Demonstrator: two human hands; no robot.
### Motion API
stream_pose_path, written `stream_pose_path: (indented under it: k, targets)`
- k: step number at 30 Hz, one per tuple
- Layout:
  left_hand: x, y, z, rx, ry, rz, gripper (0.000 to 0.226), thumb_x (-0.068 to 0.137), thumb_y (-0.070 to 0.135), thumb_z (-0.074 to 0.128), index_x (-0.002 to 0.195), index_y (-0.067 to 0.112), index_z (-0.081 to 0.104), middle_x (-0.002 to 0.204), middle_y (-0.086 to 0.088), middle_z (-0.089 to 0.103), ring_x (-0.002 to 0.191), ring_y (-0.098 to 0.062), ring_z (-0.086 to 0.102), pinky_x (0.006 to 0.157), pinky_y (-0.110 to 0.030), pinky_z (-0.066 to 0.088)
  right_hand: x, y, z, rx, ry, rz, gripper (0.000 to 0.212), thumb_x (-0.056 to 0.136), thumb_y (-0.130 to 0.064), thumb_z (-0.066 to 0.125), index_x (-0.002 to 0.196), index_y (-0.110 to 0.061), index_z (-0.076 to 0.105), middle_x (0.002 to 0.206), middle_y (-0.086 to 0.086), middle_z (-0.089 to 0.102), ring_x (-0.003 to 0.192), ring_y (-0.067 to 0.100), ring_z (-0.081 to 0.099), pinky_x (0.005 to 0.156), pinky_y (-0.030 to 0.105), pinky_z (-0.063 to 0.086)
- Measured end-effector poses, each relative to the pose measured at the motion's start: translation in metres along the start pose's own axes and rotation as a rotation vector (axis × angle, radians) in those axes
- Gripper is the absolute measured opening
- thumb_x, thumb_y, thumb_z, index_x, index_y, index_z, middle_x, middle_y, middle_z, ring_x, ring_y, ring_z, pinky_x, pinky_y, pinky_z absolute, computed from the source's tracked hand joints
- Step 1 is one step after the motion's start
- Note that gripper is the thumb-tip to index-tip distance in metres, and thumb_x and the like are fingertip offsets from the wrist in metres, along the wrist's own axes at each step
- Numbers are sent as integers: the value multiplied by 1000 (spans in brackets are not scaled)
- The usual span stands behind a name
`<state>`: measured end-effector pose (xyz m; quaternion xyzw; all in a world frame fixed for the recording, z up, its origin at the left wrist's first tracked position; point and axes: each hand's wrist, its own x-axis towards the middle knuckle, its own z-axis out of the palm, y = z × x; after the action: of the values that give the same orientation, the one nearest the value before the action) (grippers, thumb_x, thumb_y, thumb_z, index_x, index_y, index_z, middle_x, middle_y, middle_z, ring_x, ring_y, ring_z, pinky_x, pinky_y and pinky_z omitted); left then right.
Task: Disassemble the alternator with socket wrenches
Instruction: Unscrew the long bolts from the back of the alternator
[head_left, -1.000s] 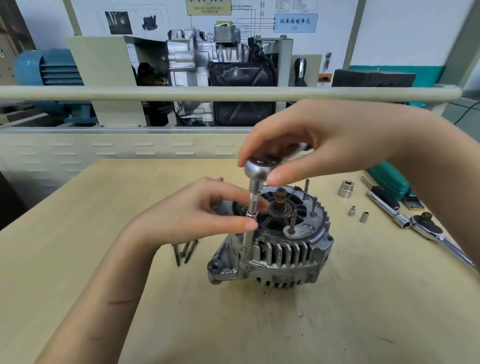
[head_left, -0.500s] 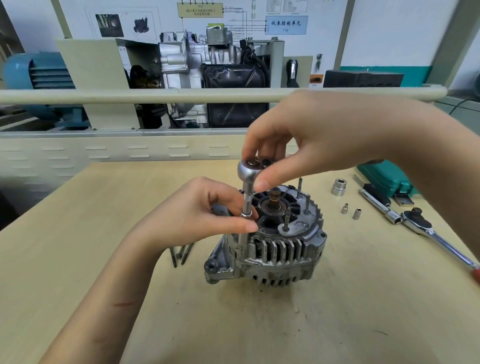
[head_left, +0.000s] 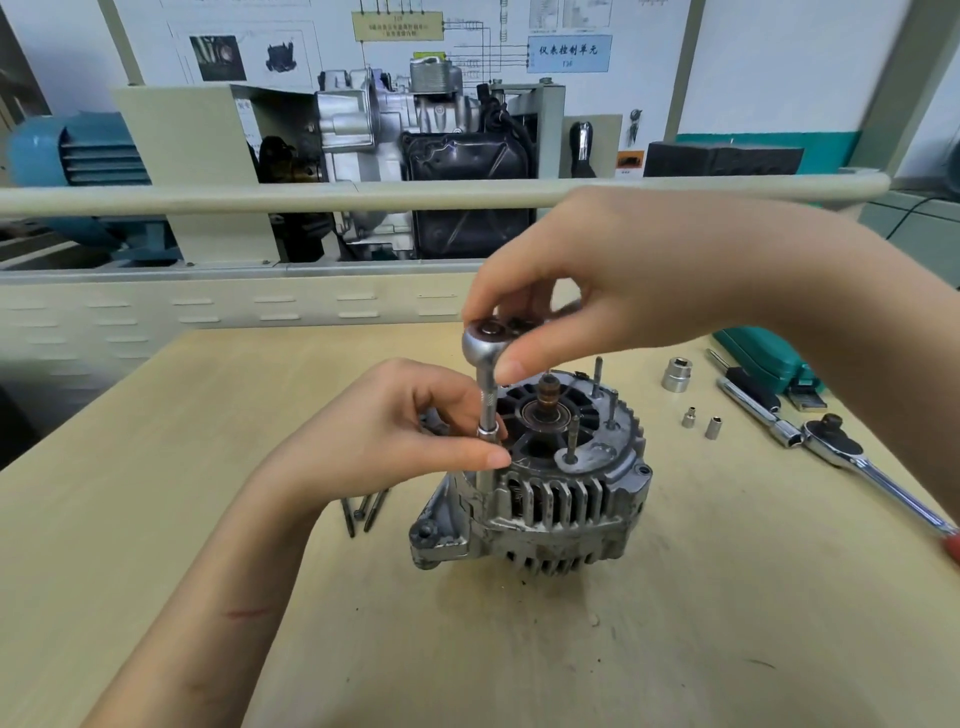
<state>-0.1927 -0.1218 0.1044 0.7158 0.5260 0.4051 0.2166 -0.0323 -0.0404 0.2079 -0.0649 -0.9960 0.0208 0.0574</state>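
A workshop with a cutaway engine display and a wall diagram stands behind a pale wooden desk (head_left: 156, 467). On the desk, from the left, a few long bolts (head_left: 363, 506) lie loose just beside the alternator (head_left: 545, 493), which sits near the middle with its open end up and a short shaft in its centre.

The left hand (head_left: 395, 431) comes in from the lower left. Its grip is narrow: thumb and fingers pinch the extension bar (head_left: 488, 415) low down, at the collar just above the housing. This bar stands nearly upright at the left rim of the alternator, so its long axis points straight down into the housing; the bolt under it is hidden.

The right hand (head_left: 597, 291) reaches over from the right, and its fingertips hold the round head of the wrench (head_left: 483, 340) on top of the bar. The handle is hidden behind this hand.

Further right lie a large socket (head_left: 678, 374), two small sockets (head_left: 701, 423), a second wrench (head_left: 841, 452) and a green case (head_left: 763, 358), all well apart from the alternator.

I judge that the coming move is a turn about this upright axis. The left hand is the nearer one to the bolt, so it should keep the bar straight; if the bar tilts, the socket could slip off.
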Motion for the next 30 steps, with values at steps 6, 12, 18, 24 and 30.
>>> stream_pose_path:
  k: [6,12,18,24,30]
  targets:
    - [0,1,-2,-53,-37,-22,12,66,30,75,74,22,73,80,-6,72,76,-23,66,73,-32,53,0,-2,0,-5,-3,24,44,70,-56,48,100,-30,66,72,-9,62,71,6,56,68,25,44]
    - [0,1,-1,-40,-13,-26,25,66,28,76,77,6,72,77,-14,69,74,-33,62,70,-46,49,-3,4,-2,74,-3,-11,41,76,-40,58,114,-26,63,101,-23,62,93,-8,56,84,7,41]
    - [1,0,1,9,24,-11,34,62,33,79,65,2,64,65,-13,62,60,-26,55,59,-34,43,-3,0,2,-26,45,17,46,67,-59,48,89,-23,65,69,-13,59,73,2,55,64,18,43]
    - [2,0,1,-64,-20,-41,24,64,33,76,73,11,71,71,-7,68,64,-17,60,62,-30,49,-2,1,4,-72,41,12,40,73,-57,42,94,-29,62,72,-14,59,74,0,51,61,18,38]
    - [1,3,-1,-119,-55,-40,11,68,25,69,77,23,74,83,0,73,73,-9,67,66,-19,51,-2,7,1,34,-10,-35,26,86,-34,54,110,-30,63,97,-25,61,89,-9,54,78,6,39]
